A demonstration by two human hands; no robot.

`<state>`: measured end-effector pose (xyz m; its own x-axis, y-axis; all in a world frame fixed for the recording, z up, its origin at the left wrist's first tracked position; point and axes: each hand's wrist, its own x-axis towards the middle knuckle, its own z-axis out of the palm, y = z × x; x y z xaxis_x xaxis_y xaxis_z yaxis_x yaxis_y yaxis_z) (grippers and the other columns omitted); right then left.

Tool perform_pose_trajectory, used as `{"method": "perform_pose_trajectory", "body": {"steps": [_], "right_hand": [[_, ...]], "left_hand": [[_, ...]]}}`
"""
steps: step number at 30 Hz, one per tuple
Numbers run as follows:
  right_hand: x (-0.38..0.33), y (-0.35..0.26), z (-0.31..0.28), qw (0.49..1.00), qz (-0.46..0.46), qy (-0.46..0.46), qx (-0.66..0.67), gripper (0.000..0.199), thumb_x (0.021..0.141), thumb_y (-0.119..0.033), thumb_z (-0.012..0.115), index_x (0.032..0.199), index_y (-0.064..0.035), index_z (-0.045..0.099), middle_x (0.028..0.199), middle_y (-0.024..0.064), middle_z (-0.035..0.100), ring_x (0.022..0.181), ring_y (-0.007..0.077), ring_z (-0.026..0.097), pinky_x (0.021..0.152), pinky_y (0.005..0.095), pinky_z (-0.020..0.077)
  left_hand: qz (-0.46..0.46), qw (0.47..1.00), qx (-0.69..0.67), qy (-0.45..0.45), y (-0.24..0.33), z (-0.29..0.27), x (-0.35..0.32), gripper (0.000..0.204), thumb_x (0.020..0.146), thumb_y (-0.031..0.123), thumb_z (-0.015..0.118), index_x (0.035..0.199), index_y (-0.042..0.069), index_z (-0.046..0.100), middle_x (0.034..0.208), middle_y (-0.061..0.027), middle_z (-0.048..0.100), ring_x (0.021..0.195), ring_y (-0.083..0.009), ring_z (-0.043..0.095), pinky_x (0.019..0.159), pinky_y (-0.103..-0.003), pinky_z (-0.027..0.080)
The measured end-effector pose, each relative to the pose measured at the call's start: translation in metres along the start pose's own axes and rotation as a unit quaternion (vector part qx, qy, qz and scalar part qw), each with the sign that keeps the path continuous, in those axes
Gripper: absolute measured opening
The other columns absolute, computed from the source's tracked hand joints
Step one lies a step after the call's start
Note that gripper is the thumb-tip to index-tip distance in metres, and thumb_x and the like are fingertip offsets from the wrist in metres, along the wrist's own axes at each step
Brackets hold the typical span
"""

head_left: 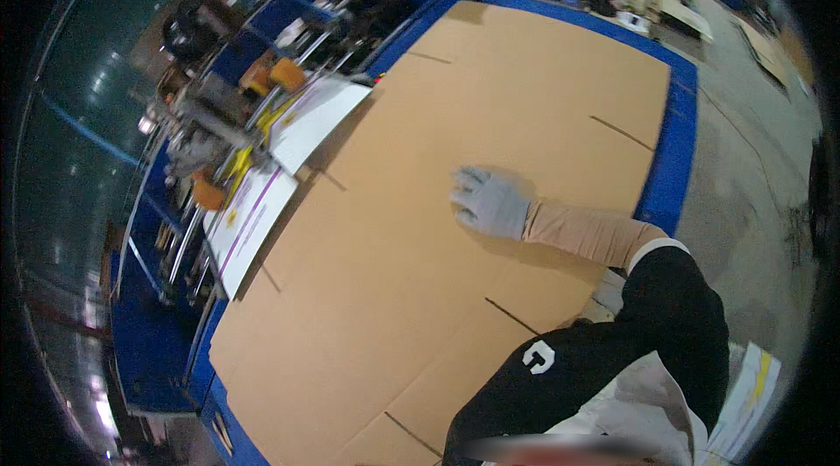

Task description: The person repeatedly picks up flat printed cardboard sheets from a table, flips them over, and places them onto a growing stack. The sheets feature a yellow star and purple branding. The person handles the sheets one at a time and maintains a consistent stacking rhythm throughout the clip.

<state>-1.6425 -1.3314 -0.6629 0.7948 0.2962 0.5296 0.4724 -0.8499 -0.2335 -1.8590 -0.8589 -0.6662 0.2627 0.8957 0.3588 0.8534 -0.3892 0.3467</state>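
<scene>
A large brown cardboard sheet with several short slots along its edges lies flat in front of me. My right hand, in a grey glove, rests palm down near its middle, with the fingers apart and holding nothing. Two white panels printed in purple and yellow stand over the sheet's left edge and shade it. Whether they are joined to the sheet I cannot tell. My left hand is outside the picture.
Blue table edging shows around the sheet. Along the left runs a blue-framed machine with metal rods and orange rollers. Grey floor lies to the right, with a white printed sheet at lower right. Assorted items stand at the back.
</scene>
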Motion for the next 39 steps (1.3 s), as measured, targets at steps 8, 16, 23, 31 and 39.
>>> {"method": "perform_pose_trajectory", "body": {"steps": [8,16,23,31,39], "right_hand": [[-0.076,-0.028,-0.061,0.997,0.039,-0.031,0.051,0.032,0.080,-0.029,0.063,0.105,-0.0083,0.060,0.127,0.0162,0.050,0.120,0.0382,0.044,0.099,0.0466,0.0381],[-0.104,-0.021,-0.084,0.985,0.163,0.000,0.050,0.030,0.081,-0.029,0.060,0.101,-0.0067,0.062,0.125,0.0175,0.052,0.121,0.0375,0.045,0.097,0.0466,0.0395],[-0.057,-0.065,-0.094,0.974,0.051,-0.069,0.208,0.034,0.084,-0.034,0.058,0.104,-0.0061,0.061,0.109,0.0169,0.062,0.098,0.0350,0.060,0.085,0.0424,0.0476],[-0.014,-0.080,-0.111,0.876,0.102,-0.122,0.456,0.047,0.091,-0.047,0.050,0.105,-0.0038,0.063,0.091,0.0132,0.068,0.084,0.0237,0.066,0.074,0.0327,0.0516],[0.111,-0.092,-0.128,0.667,0.168,-0.175,0.704,0.069,0.093,-0.059,0.038,0.123,0.0015,0.050,0.101,0.0133,0.064,0.088,0.0159,0.063,0.075,0.0268,0.0522]], "left_hand": [[0.013,0.995,-0.070,-0.064,0.005,0.012,0.006,0.056,0.085,0.027,0.066,0.127,-0.001,0.044,0.119,-0.0197,0.055,0.103,-0.0342,0.055,0.089,-0.040,0.046],[0.013,0.942,-0.323,-0.089,-0.017,-0.026,0.004,0.048,0.084,0.024,0.067,0.121,-0.002,0.050,0.113,-0.0171,0.058,0.096,-0.0313,0.058,0.084,-0.039,0.049],[-0.019,0.837,-0.544,-0.061,-0.069,-0.121,-0.012,0.041,0.084,0.021,0.067,0.116,-0.002,0.055,0.107,-0.0150,0.061,0.090,-0.0287,0.060,0.079,-0.038,0.051],[0.070,0.794,-0.602,-0.054,-0.058,-0.203,-0.051,0.034,0.084,0.018,0.067,0.110,-0.002,0.060,0.101,-0.0124,0.065,0.083,-0.0257,0.062,0.074,-0.037,0.053],[0.587,0.739,-0.236,-0.232,0.058,-0.160,-0.121,0.054,0.067,-0.003,0.058,0.120,0.005,0.058,0.131,-0.0204,0.051,0.123,-0.0351,0.049,0.103,-0.041,0.037]]}}
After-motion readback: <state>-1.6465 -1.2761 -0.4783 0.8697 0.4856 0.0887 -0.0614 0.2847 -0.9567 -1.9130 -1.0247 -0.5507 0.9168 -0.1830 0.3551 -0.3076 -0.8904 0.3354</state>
